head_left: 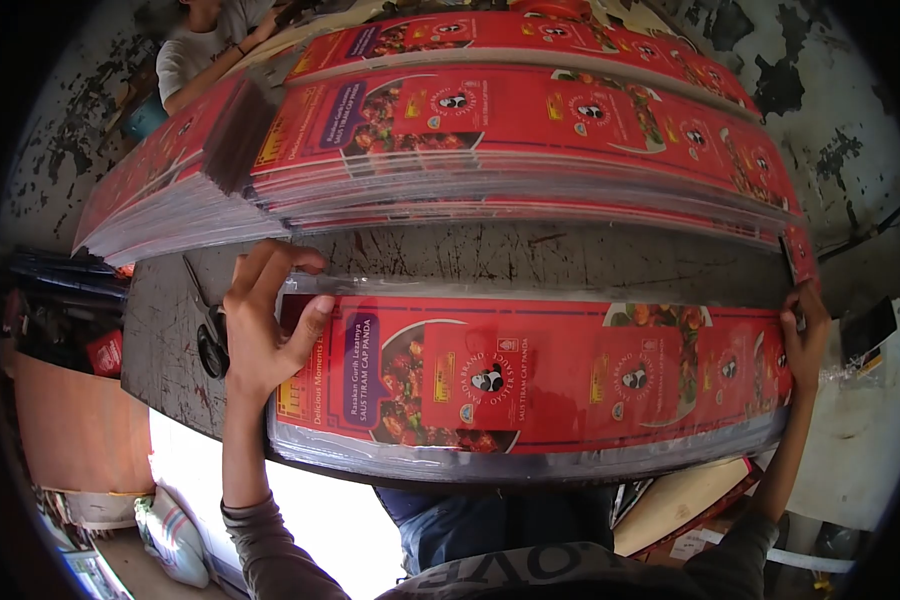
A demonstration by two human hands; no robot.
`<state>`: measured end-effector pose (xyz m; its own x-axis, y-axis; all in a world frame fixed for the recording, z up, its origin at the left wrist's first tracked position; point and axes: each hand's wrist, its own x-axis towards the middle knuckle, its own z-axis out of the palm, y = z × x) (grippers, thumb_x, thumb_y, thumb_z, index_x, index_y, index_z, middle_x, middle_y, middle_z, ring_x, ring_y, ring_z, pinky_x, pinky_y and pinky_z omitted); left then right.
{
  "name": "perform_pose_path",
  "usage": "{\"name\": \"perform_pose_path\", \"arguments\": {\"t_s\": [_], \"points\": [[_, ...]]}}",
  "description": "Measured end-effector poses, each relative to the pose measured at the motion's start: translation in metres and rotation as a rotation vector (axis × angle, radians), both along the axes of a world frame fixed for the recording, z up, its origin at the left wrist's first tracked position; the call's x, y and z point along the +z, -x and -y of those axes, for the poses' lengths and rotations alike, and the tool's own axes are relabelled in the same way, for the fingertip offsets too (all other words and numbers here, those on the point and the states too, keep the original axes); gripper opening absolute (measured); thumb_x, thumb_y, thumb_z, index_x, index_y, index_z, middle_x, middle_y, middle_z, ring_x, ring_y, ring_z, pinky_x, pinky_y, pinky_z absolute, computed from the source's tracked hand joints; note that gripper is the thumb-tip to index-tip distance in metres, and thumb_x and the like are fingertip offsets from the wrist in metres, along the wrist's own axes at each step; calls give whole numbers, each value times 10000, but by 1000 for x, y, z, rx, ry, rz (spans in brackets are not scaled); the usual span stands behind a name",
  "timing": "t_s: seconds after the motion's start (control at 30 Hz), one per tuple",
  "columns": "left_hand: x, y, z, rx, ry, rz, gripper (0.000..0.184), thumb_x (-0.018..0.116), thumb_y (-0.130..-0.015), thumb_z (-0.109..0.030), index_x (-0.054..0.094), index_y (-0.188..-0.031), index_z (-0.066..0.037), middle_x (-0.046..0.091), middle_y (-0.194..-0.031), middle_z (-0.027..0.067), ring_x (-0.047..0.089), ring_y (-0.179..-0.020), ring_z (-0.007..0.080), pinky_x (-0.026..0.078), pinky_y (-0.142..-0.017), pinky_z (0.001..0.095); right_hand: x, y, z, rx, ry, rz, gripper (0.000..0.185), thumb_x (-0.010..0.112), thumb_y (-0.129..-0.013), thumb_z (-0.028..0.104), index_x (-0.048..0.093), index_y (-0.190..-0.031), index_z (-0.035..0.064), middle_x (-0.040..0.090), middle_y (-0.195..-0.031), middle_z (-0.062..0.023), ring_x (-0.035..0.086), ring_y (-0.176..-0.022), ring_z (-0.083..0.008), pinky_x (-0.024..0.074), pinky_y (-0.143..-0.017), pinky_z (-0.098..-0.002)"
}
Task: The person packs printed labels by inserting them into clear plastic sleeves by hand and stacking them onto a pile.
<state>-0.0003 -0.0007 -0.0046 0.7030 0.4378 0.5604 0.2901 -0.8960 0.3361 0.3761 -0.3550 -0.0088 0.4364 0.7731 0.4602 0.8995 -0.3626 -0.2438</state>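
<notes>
Head view: the near pile of red sheets (560, 375), seemingly mostly squared, lies between the left hand (258, 330), fingers spread wide, and the right hand (806, 325), fingers curled, grip unclear, with larger stacks (520, 105) beyond both untouched.

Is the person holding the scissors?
No, the scissors lie on the table, while the left hand and right hand are at opposite ends of the red printed sheets.
</notes>
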Motion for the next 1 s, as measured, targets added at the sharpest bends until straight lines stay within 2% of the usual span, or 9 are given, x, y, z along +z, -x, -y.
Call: {"name": "perform_pose_path", "arguments": {"t_s": [0.13, 0.23, 0.37, 0.43, 0.47, 0.53, 0.87, 1.0], "points": [[1, -1, 2, -96, -10, -73, 311, 608, -666, -300, 564, -838, -45, 513, -690, 58, 477, -648, 210, 320, -677, 313, 1, 4, -5, -22, -1, -2, 383, 567, -759, 346, 435, -718, -11, 386, -652, -92, 427, -567, -203, 340, -514, -292], [3, 1, 3, -60, -57, -166, 316, 625, -643, -285, 561, -844, -50, 494, -684, 53, 458, -628, 205, 309, -675, 305, 1, 5, -7, -33, -22, -8, 373, 590, -744, 329, 433, -716, -8, 390, -644, -87, 424, -559, -196, 339, -506, -288], [1, 0, 2, -62, -90, -164, 306, 637, -633, -278, 562, -827, -54, 491, -679, 53, 452, -622, 200, 301, -674, 301, -2, 3, -7, -63, -33, -22, 364, 632, -710, 305, 436, -717, -3, 399, -631, -82, 417, -547, -182, 339, -501, -283], [-1, 0, 1, -35, -98, -185, 392, 545, -706, -406, 557, -792, -23, 478, -644, 63, 428, -593, 195, 303, -665, 305, -3, 1, -6, -65, -35, -23, 366, 643, -699, 302, 438, -718, -1, 402, -627, -79, 414, -545, -178, 339, -499, -281], [-1, 0, 1, -34, -96, -185, 392, 545, -706, -406, 557, -792, -23, 478, -644, 63, 428, -593, 195, 303, -665, 305, -4, -1, -5, -55, -28, -21, 368, 651, -690, 297, 437, -716, -1, 400, -626, -78, 412, -544, -177, 337, -497, -282], [2, -3, 4, -34, -101, -183, 305, 674, -614, -289, 554, -771, -57, 474, -632, 46, 444, -600, 202, 316, -650, 308, -4, -2, -5, -44, -22, -18, 370, 659, -681, 293, 436, -714, 0, 398, -624, -76, 409, -542, -176, 335, -496, -282], [1, -3, 4, -65, -80, -197, 360, 736, -547, -327, 547, -694, -58, 484, -627, 41, 469, -601, 181, 327, -627, 303, -5, -3, -4, -55, -23, -35, 428, 658, -669, 353, 423, -685, -4, 351, -607, -75, 375, -530, -174, 307, -487, -287], [0, -3, 5, -74, -126, -142, 278, 730, -550, -225, 547, -674, -55, 493, -670, 45, 474, -642, 188, 336, -638, 305, -3, -1, -3, -45, -5, -56, 500, 623, -676, 441, 407, -675, -10, 331, -620, -76, 356, -536, -182, 293, -485, -284]]}}
